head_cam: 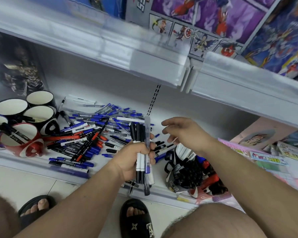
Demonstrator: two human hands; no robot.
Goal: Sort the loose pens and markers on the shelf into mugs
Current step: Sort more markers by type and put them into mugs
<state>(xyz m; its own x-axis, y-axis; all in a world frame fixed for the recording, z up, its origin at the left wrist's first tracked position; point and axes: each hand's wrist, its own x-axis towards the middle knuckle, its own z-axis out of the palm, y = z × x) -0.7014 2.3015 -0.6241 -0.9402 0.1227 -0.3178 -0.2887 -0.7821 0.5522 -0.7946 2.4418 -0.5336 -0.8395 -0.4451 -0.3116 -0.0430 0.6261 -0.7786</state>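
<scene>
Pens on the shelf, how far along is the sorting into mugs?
Barely started. Done: a few black markers stand in the red mug and one neighbouring mug. In hand: the left hand grips a bundle of black markers; the right hand hovers open. Left: the big pile of loose pens on the shelf.

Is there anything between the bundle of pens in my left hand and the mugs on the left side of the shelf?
No solid barrier shows. The left hand grips the bundle of black and blue pens above the shelf's front edge. Between it and the cluster of white-lined mugs lies only the loose pile of blue, black and red pens, flat on the shelf.
</scene>
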